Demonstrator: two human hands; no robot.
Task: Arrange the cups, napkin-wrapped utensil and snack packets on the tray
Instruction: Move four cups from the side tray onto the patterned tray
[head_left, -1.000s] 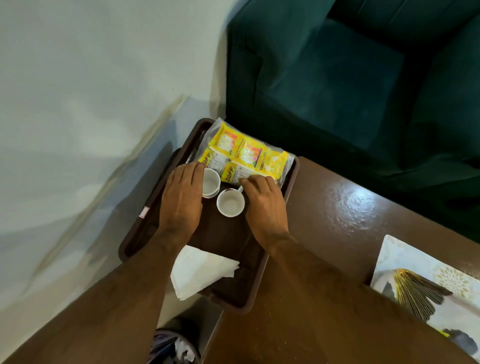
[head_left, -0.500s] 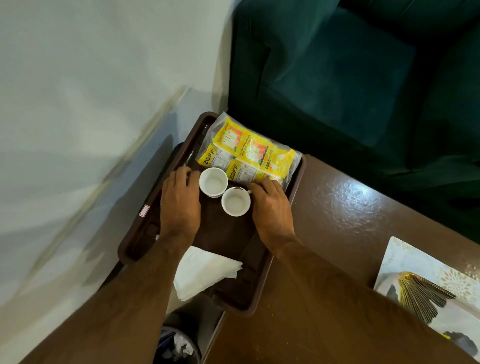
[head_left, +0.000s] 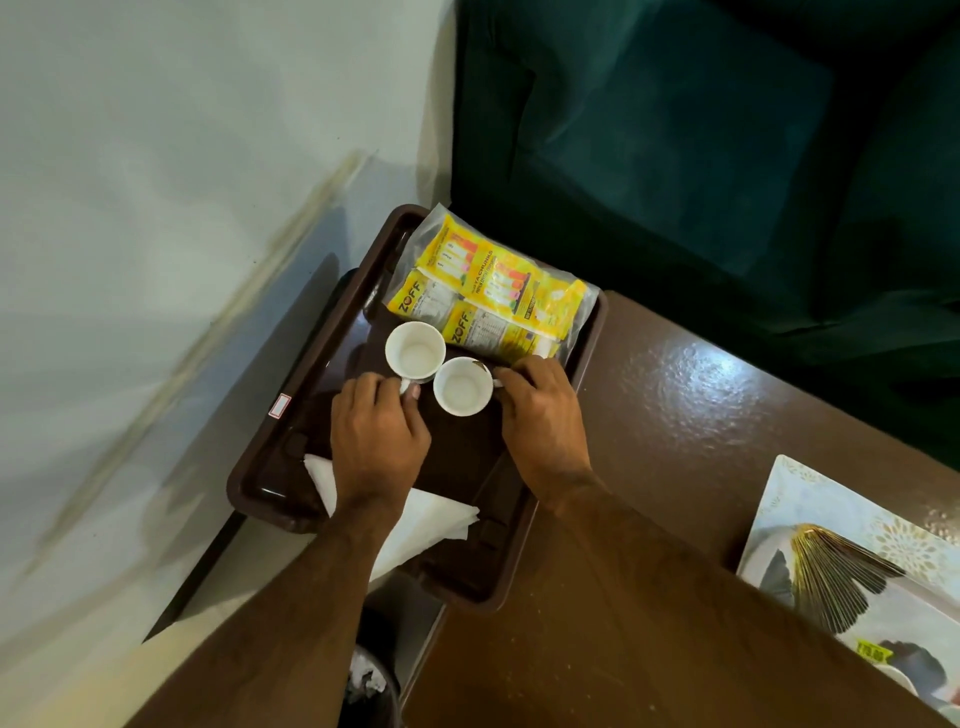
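A dark brown tray (head_left: 260, 483) lies at the table's left corner. Two empty white cups stand side by side in its middle. My left hand (head_left: 376, 441) pinches the handle of the left cup (head_left: 414, 351). My right hand (head_left: 545, 426) holds the handle of the right cup (head_left: 461, 387). Yellow snack packets (head_left: 488, 291) in clear wrap fill the tray's far end, touching the cups. A white napkin (head_left: 431, 525) lies at the near end, partly under my left wrist; no utensil shows.
The brown table (head_left: 691, 415) extends to the right, with a decorated white plate or card (head_left: 852, 561) near its right edge. A dark green sofa (head_left: 675, 145) sits beyond the tray. A waste bin (head_left: 369, 680) stands on the floor below the tray's near corner.
Both hands have slid back from the cups' sides to their handles. The two cups now stand closer together, slightly nearer the packets.
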